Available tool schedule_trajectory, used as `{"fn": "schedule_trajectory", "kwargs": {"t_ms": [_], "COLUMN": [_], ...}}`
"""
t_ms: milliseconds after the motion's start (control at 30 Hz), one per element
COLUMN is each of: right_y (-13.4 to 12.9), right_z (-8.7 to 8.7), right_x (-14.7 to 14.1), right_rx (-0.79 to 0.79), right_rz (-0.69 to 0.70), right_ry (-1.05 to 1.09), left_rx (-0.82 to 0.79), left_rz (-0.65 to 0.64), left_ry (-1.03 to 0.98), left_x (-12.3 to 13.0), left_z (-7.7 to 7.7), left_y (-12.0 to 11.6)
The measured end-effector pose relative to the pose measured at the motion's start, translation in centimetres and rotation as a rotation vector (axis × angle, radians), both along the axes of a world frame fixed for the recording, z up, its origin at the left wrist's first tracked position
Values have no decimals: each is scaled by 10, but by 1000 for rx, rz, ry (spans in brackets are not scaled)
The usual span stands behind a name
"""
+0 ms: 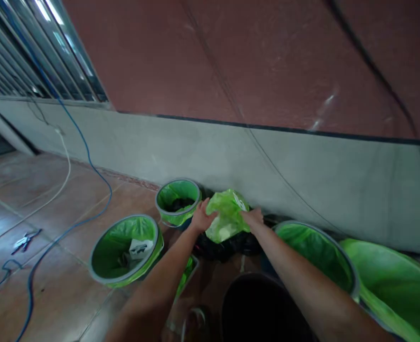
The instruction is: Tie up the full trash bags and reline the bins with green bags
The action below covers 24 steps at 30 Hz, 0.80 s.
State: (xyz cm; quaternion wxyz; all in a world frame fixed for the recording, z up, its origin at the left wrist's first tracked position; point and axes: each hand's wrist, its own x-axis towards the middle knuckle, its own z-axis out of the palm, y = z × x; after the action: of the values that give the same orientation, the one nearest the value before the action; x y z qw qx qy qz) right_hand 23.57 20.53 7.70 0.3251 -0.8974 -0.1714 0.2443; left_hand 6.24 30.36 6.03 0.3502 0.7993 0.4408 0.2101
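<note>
A crumpled green plastic bag (226, 216) with something pale inside hangs between my two hands, above black bags (219, 249) by the wall. My left hand (203, 217) is closed on the bag's left side, and my right hand (253, 217) grips its right edge, fingers partly hidden. Just left of my left hand stands a small bin (164, 190) with a green liner and dark contents. Below my forearms is a dark, round container (259, 308).
A green-lined bin (105, 237) holding white paper stands at the left. Two more green-lined bins (316, 247) (402, 285) are at the right. A blue cable (85, 142), a pale cord (67, 166) and pliers (24, 241) lie on the tiled floor.
</note>
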Motion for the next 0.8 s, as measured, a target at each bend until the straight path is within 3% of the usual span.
{"fn": "schedule_trajectory", "kwargs": {"t_ms": [67,133,200,267,400,567,700,800], "right_y": [5,11,21,32,48,54,58,64], "right_z": [-19,-31,-42,-59,-104,-151,-169,-167], "right_x": [-5,-12,-17,-16,3,9,2,1], "right_rx": [-75,-46,-59,-156,-368,-406,-436,-443], "right_rz": [99,386,710,876,875,913,959,972], "right_ry": [-247,-498,-650,-659,-547,-493,-470,-470], "left_rx": [-81,-113,-107,-85,-88,-127,-143,-151], "left_rz": [-22,-58,-75,-59,-53,-74,-96,-69], "left_ry": [128,207,280,355,453,525,543,480], "left_x": [5,15,28,38,44,36,34,31], "left_z": [-43,-72,-88,-98,-120,-160,-180,-173], "left_y": [0,-2,-4,-5,-3,2,5,10]}}
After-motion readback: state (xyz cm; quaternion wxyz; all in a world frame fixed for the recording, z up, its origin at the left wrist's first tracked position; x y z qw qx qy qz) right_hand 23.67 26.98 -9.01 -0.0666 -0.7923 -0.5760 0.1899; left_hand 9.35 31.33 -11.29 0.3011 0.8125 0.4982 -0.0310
